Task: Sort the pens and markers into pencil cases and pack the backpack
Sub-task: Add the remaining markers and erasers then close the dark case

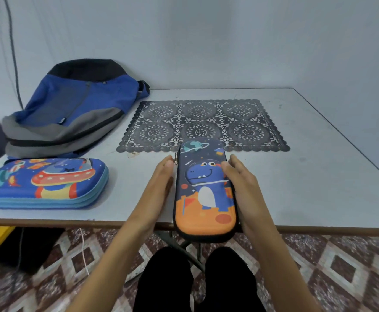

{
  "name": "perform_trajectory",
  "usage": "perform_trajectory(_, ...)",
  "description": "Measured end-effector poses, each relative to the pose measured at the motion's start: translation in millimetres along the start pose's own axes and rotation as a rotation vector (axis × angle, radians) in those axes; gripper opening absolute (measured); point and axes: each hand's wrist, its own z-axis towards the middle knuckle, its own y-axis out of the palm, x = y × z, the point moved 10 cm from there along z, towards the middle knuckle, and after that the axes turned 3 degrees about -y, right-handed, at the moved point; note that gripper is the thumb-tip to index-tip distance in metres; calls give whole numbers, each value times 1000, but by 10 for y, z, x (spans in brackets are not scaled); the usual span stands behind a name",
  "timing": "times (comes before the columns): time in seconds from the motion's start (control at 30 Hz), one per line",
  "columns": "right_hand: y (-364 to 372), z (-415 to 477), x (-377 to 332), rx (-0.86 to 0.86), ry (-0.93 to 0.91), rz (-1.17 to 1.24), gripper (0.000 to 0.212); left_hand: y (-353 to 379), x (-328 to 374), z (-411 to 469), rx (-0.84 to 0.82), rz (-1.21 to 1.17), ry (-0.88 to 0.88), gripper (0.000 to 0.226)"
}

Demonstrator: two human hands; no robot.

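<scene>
Dinosaur case (204, 194) past table (307, 188) edge (in right hand (245, 188))

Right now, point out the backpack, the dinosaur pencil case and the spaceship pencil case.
backpack (55, 97): head view, blue front panel.
dinosaur pencil case (206, 195): head view, dinosaur's white belly.
spaceship pencil case (60, 176): head view, red saucer print.
</scene>
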Motion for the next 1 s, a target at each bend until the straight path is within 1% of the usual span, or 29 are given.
perform_trajectory(0.03, 21, -45, -11, -23, 0, -1, 27, 119, -4, -12, -27, -76, -1, 32)
perform_trajectory(0.07, 38, -73, -14, -44, -6, 1, 25, 191, -1, -26, -31, -121, 6, 37)
perform_trajectory(0.17, 51, -113, -75, -43, -27, -42, 35, 295, -14, -54, 42, -215, 18, 43)
perform_trajectory(0.2, 12, -106, -88, -34, -36, -47, 36, 318, -45, -38, 54, -230, 16, 44)
perform_trajectory(0.27, -98, -80, -126, -7, -34, -33, 31, 435, -50, -25, 50, -231, 29, 45)
perform_trajectory(0.33, -222, -46, -177, -25, -37, -35, 27, 566, -40, 20, 35, -218, 53, 46)
perform_trajectory(0.4, -405, -31, -290, -17, -45, -69, 35, 727, -102, 146, 12, -196, 69, 51)
perform_trajectory(0.53, -861, 54, -434, 41, -18, -97, 45, 1154, -302, 399, -59, -175, 4, 89)
perform_trajectory(0.6, -1127, 96, -521, 86, -17, -128, 41, 1457, -346, 469, -105, -245, -37, 101)
perform_trajectory(0.63, -1291, 100, -586, 110, -21, -134, 37, 1635, -371, 525, -130, -263, -47, 103)
perform_trajectory(0.77, -1809, 120, -832, 176, -29, -157, 30, 2275, -277, 615, -198, -210, -29, 99)
perform_trajectory(0.83, -2023, 119, -926, 204, -22, -131, 28, 2506, -135, 565, -195, -149, -9, 88)
perform_trajectory(0.9, -2221, 114, -973, 233, -12, -102, 31, 2707, -65, 525, -203, -112, 12, 76)
perform_trajectory(0.93, -2291, 101, -999, 239, -12, -88, 31, 2807, -43, 506, -220, -109, 21, 79)
perform_trajectory(1.0, -2400, 83, -1018, 238, -5, -68, 29, 2938, -84, 528, -226, -104, 3, 98)
